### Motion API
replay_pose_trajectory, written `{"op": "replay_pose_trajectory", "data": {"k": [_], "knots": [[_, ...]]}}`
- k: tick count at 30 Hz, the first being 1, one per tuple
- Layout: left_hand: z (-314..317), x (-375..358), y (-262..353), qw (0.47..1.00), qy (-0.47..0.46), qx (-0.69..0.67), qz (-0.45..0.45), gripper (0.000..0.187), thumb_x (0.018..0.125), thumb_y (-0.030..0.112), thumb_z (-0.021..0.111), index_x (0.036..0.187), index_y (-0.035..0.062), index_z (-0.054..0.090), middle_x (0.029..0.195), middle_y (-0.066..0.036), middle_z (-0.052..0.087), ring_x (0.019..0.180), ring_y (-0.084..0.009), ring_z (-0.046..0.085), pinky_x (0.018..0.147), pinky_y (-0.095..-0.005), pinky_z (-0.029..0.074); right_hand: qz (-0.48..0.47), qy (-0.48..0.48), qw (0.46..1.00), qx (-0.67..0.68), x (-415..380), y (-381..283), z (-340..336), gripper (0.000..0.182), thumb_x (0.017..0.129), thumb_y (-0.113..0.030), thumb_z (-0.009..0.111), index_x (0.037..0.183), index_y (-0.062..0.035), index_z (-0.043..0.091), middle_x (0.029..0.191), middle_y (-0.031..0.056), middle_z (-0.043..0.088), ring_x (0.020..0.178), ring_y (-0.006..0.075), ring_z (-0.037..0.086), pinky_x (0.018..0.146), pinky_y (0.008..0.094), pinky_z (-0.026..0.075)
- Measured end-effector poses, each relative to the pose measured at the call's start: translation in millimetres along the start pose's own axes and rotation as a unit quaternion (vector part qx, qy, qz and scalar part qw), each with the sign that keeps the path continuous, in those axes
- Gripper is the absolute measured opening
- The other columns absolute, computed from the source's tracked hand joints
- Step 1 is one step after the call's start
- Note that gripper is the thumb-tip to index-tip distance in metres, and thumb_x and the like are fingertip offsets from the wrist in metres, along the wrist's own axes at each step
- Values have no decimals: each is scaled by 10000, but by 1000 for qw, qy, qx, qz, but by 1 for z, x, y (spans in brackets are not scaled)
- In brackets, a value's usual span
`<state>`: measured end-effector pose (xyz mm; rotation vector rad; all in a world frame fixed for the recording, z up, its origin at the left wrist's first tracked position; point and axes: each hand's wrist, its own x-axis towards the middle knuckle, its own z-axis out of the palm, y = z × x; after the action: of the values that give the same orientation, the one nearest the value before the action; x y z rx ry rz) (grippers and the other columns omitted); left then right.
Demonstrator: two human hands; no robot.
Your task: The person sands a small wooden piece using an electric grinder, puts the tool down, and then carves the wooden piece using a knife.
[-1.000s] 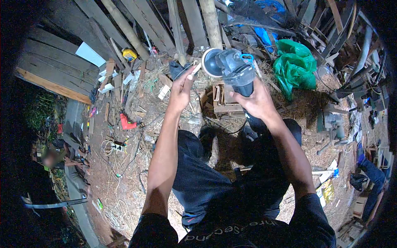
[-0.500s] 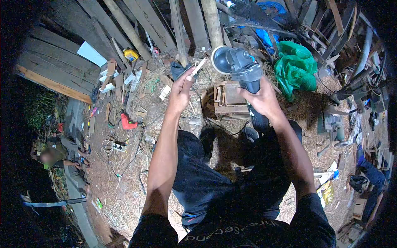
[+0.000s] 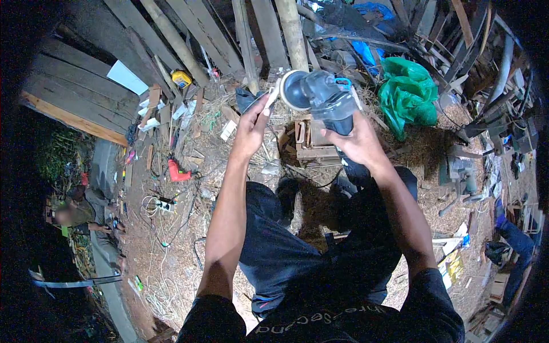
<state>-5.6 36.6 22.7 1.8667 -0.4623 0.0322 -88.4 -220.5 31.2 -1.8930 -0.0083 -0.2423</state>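
Ground: brown dirt floor (image 3: 189,240) strewn with wood shavings and scraps; grey weathered planks and poles (image 3: 200,34) lean along the far side. Left hand (image 3: 252,127): fingers pinching a small pale wooden piece (image 3: 274,98). Right hand (image 3: 360,140): wrapped round the dark body of a grey-and-black power tool with a round pale-rimmed disc (image 3: 326,98), held above the floor between the person's arms; disc edge at the wooden piece, contact probable but hard to confirm from here. Below the tool, a stack of short brown wooden blocks (image 3: 318,150). Edges: crumpled green plastic bag (image 3: 408,94) to the right of the tool; red pistol-shaped tool (image 3: 179,171) on the floor at left, near loose cables. A seated person (image 3: 86,214) at far left, well apart from the hands. Open air around both forearms; footing beneath narrowed by the blocks.
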Motion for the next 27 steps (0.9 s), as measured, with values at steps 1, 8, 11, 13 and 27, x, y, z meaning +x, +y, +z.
{"op": "replay_pose_trajectory", "data": {"k": [1, 8, 11, 13, 27], "knots": [[3, -1, 3, 1000, -10, 0, 1, 392, 990, 101, 500, 1368, -4, 488, 1371, -127, 536, 1283, -192, 470, 1083, -307, 326, -10, 0, 1000, -23, -1, -3, 1, 503, 716, -163, 808, 1133, 12, 589, 1029, 124, 672, 947, 183, 629, 878, 349, 486], [-6, -8, 11, 998, -20, -40, -38, 397, 998, 134, 499, 1369, -9, 490, 1347, -102, 553, 1259, -166, 476, 1085, -297, 314, -13, -4, 1000, 0, 7, -2, -11, 536, 738, -164, 801, 1167, 36, 550, 1053, 116, 661, 956, 166, 620, 869, 331, 491], [-4, -1, -1, 997, -18, -58, -50, 398, 1002, 156, 498, 1368, -1, 495, 1363, -112, 539, 1266, -173, 472, 1090, -303, 304, 3, -42, 999, 8, -4, -14, -9, 558, 744, -149, 808, 1191, 38, 532, 1071, 104, 655, 977, 170, 617, 879, 323, 494], [0, -1, 1, 997, -25, -53, -58, 415, 999, 179, 504, 1374, 2, 491, 1274, -76, 558, 1162, -150, 486, 1020, -285, 337, -20, -27, 999, 19, -3, 4, 1, 550, 744, -153, 806, 1184, 38, 538, 1065, 111, 659, 977, 170, 617, 883, 325, 492], [-7, -6, -5, 986, -15, -144, -83, 376, 1008, 162, 469, 1358, 38, 521, 949, 25, 580, 830, -75, 493, 803, -225, 413, 8, 0, 999, -52, 2, -8, -6, 527, 731, -192, 802, 1140, 42, 566, 1028, 135, 666, 951, 182, 619, 882, 345, 480]]}}
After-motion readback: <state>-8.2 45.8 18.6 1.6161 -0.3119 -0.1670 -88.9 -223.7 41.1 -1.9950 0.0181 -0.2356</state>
